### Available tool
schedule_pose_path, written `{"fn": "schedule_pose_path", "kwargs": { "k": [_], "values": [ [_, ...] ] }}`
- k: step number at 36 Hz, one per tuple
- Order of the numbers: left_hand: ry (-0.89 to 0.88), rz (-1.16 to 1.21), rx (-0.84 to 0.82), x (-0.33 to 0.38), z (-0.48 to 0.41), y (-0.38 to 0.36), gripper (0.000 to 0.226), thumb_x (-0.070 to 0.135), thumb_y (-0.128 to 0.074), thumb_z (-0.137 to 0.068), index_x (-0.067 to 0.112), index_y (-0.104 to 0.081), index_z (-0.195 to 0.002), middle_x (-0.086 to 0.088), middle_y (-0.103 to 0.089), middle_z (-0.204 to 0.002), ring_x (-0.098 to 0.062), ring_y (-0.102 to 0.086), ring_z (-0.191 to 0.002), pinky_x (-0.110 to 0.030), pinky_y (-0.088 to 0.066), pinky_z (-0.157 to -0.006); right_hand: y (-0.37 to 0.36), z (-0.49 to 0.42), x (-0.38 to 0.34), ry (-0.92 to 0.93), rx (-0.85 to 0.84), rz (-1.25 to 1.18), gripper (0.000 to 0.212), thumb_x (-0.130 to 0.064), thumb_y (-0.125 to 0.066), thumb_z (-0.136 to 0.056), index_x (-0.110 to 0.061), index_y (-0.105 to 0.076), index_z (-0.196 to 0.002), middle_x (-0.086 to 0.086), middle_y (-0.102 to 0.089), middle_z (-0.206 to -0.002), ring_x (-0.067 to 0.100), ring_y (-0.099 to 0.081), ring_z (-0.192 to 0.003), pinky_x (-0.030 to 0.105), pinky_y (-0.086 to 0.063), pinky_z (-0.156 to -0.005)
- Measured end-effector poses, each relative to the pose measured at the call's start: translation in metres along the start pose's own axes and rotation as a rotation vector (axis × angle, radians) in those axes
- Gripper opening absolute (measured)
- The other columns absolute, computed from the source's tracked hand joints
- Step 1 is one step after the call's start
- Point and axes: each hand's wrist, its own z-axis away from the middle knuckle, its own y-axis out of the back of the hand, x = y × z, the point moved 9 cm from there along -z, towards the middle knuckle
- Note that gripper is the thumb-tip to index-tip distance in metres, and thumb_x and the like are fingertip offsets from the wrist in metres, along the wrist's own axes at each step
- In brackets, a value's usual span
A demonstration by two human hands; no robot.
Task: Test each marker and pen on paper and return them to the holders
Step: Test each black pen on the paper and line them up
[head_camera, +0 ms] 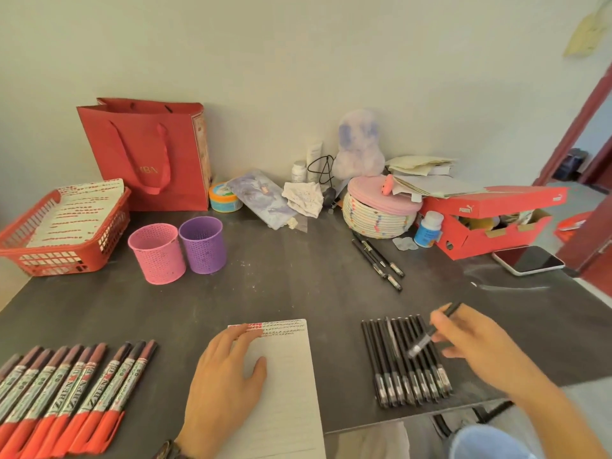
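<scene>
Black plastic is where my worry sits in the head view. The pen [422, 342] in my right hand [477, 349] hangs tilted just above the pen row [397, 369] at the near right, its lower end over the middle of that row. If it comes down carelessly, I judge it could knock the row askew or roll a pen off the table [298, 286], whose near edge runs close to the row's near ends.

The pen is blurred, so I cannot tell whether it is capped or which end is the tip. A capped or reversed pen would leave no mark, and I might wrongly call it dry.

The paper [284, 392] lies near centre, with marks only along its far edge, and its near end seems to overhang the table. If my left hand [222, 385] lifted, a stroke could drag the sheet.

The pink holder [157, 253] and purple holder [202, 244] stand at the far left, well apart from the pen. Returning it means a long reach, and an arm passing low could scatter the markers [66, 392] at the near left.

As for grip, the right hand pinches the pen between thumb and curled fingers. The left hand lies flat with fingers straight, pressing the paper's left part and gripping nothing.
</scene>
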Motion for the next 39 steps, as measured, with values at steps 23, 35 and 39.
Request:
{"fn": "schedule_pose_path", "kwargs": {
  "k": [23, 35, 39],
  "values": [
    [0.024, -0.085, -0.081, -0.002, -0.001, -0.007, 0.056, 0.055, -0.034, -0.089, 0.027, -0.059, -0.131, 0.006, -0.054, -0.142, -0.02, -0.047, -0.134, -0.042, -0.038, -0.113, 0.007, -0.055, 0.081, -0.207, -0.142, 0.605, 0.015, -0.035, -0.066, -0.096, -0.029, -0.053, -0.1, -0.001, -0.072, -0.087, 0.011, -0.071, -0.07, 0.022, -0.055, -0.056],
    [0.041, -0.076, -0.079, -0.004, -0.001, -0.009, 0.054, 0.052, -0.036, -0.088, 0.025, -0.063, -0.126, 0.004, -0.056, -0.14, -0.023, -0.049, -0.133, -0.044, -0.04, -0.111, 0.009, -0.062, 0.076, -0.236, -0.07, 0.696, 0.015, -0.045, -0.059, -0.098, -0.032, -0.052, -0.096, -0.01, -0.064, -0.094, 0.008, -0.06, -0.082, 0.03, -0.046, -0.067],
    [0.064, -0.08, -0.092, -0.007, -0.002, -0.011, 0.057, 0.054, -0.033, -0.087, 0.028, -0.062, -0.128, 0.008, -0.053, -0.143, -0.019, -0.045, -0.137, -0.039, -0.036, -0.113, 0.0, -0.075, 0.046, -0.102, 0.127, 0.681, 0.015, -0.044, -0.058, -0.098, -0.03, -0.052, -0.095, -0.016, -0.061, -0.088, 0.003, -0.055, -0.078, 0.031, -0.04, -0.063]
  ]
}}
